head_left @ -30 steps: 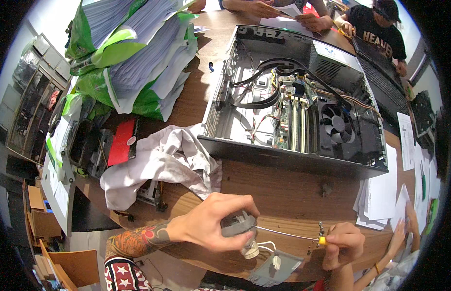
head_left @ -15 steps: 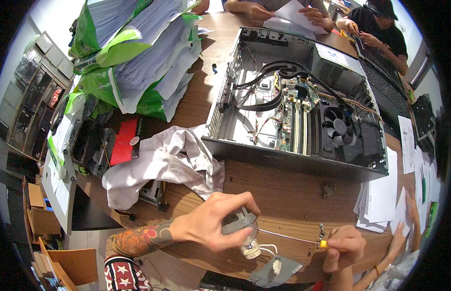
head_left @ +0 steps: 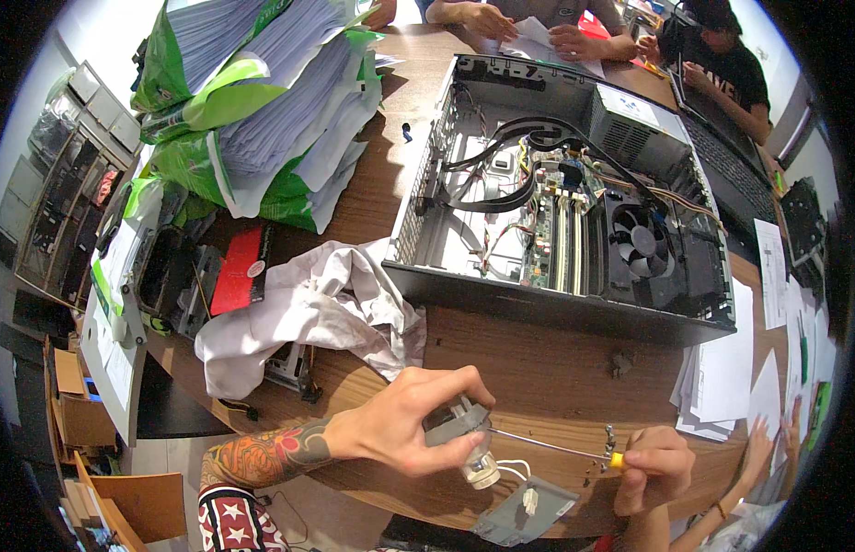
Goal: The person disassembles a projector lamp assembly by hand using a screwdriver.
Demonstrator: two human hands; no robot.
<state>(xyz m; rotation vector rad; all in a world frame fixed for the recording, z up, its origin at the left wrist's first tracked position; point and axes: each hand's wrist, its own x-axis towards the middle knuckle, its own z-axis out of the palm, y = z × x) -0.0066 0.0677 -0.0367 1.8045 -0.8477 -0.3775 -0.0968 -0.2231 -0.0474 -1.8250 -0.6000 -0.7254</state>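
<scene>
My left hand (head_left: pixel 400 428) is closed around a projector lamp (head_left: pixel 481 469), with a grey housing, a clear body and a pale round end pointing down. White wires run from it toward a grey plate (head_left: pixel 510 520) with a white connector (head_left: pixel 530 501) lying over it. Pinched in my right hand (head_left: pixel 657 467) is a screwdriver (head_left: pixel 551 446) with a yellow collar. Its thin shaft points left, and the tip meets the lamp's grey housing; the exact contact spot is too small to make out. Small screws (head_left: pixel 609 434) lie beside the shaft on the wooden table (head_left: pixel 538 368).
An opened computer case (head_left: pixel 556 294) stands beyond my hands. To the left are a crumpled white cloth (head_left: pixel 326 304), a red box (head_left: pixel 239 271) and stacked paper in green wrapping (head_left: pixel 289 138). Papers (head_left: pixel 722 368) and another person's hands (head_left: pixel 758 451) are on the right; people sit at the far side.
The lamp and the plate below it have shifted very slightly, while the screwdriver stays against the housing. Across the table, a person's hands have moved with a sheet of paper.
</scene>
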